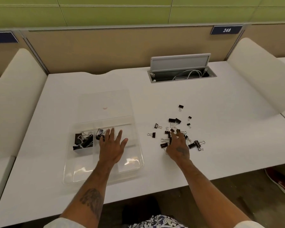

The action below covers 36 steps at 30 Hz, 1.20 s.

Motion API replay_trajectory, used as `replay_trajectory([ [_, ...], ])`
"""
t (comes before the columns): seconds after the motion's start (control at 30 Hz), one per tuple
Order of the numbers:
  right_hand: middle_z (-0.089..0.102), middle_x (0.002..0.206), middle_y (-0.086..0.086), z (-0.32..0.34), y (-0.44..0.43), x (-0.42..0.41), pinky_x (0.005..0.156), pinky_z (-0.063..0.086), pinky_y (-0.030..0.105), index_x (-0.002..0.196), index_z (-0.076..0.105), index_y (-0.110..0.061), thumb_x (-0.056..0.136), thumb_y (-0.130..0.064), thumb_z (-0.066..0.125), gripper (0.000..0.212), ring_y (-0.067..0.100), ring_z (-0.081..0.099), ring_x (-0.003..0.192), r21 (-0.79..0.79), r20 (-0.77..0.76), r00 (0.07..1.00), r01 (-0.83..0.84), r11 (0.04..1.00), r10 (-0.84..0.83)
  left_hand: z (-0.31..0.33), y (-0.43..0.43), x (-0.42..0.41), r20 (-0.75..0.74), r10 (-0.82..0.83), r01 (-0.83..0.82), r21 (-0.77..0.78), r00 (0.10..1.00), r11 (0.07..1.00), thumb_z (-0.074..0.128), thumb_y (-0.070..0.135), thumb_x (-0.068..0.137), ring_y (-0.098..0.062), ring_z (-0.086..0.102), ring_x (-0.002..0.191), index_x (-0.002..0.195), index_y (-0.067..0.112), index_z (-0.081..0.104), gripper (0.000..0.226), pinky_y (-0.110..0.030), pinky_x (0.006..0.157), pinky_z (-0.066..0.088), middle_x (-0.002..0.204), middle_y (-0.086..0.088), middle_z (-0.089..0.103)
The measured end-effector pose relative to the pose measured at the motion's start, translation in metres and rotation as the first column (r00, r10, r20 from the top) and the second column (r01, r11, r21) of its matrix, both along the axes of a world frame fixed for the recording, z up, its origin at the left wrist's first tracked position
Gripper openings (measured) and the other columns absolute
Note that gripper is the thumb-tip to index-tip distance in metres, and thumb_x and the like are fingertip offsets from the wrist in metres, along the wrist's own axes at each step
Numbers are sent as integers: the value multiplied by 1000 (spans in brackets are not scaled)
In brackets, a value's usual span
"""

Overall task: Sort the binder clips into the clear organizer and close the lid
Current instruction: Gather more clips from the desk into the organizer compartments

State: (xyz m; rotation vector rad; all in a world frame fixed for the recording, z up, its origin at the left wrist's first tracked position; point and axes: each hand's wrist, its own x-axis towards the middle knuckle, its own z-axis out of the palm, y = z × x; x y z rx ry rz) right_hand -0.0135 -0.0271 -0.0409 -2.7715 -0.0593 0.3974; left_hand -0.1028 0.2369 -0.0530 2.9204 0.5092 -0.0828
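Nearest, two bare tattooed forearms reaching over the white bench (220, 129). Left hand (112, 145) spread flat, grip apart, above the middle compartment of the clear plastic organizer (104, 163), lid (105, 104) lying open behind. Large black binder clips (83, 140) in the left compartment. Right hand (178, 147) down on the scattered black binder clips (174, 127); grip state impossible to tell.

White desk (220, 129) between rounded dividers, tan partition (105, 50), green wall (105, 12) behind.
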Motion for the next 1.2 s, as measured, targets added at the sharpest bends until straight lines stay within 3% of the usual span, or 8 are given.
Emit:
replay_trajectory([
  [0.23,38,139,14,-6,-5,4,92,44,37,137,42,-10,87,3,40,52,30,40,126,-27,7,999,-38,999,38,-2,0,0,24,-3,2,10,1000,1000,-4,66,90,-35,30,142,144,26,43,82,-58,110,26,150,-16,39],
  [0.37,42,139,14,-4,-7,9,96,43,37,124,51,-4,87,-4,49,37,31,41,127,22,6,1000,16,1000,-16,-3,0,0,6,-2,2,-6,1000,1000,-4,66,89,-33,23,145,147,28,37,80,-56,112,22,154,-14,33],
  [0.47,48,130,12,-1,-8,11,93,45,37,118,54,-3,82,-16,58,38,29,45,122,63,38,998,48,997,-51,-4,-1,0,-4,4,-4,-7,1000,1000,-3,66,89,-32,22,145,147,29,36,79,-56,113,21,155,-13,32],
  [0.6,47,132,8,10,0,10,95,43,39,132,50,-12,82,-34,61,55,27,47,123,166,81,988,117,979,-132,-1,-2,0,-1,14,-14,1,1000,1000,-13,68,86,-32,22,145,147,30,36,87,-56,113,22,155,-12,33],
  [0.7,51,126,8,21,16,14,89,45,37,127,57,-15,83,-40,60,50,28,53,115,265,121,978,133,955,-169,0,0,1,-34,5,-6,-30,999,1000,-15,71,82,-30,11,148,151,30,25,90,-53,117,16,160,-10,20],
  [0.87,54,118,4,37,60,18,82,43,28,117,63,-17,85,-42,61,41,21,58,105,375,191,979,-7,927,-70,5,14,-5,-18,2,-3,-76,1000,997,-2,80,79,-30,-5,149,154,22,13,96,-49,120,0,162,-13,4],
  [1.03,53,113,-1,43,117,5,82,54,37,116,62,-20,83,-47,61,42,20,63,92,401,229,969,-185,897,98,13,40,-30,10,72,-71,-45,997,996,2,88,71,-27,-6,149,154,18,2,109,-47,119,-2,162,-10,0],
  [1.2,54,117,3,44,170,-16,83,50,31,121,62,-15,87,-42,61,43,20,59,101,346,259,918,-378,859,300,13,59,-52,-32,157,-157,-15,987,987,17,86,76,-27,-10,149,154,23,1,101,-55,116,-5,162,-9,-2],
])
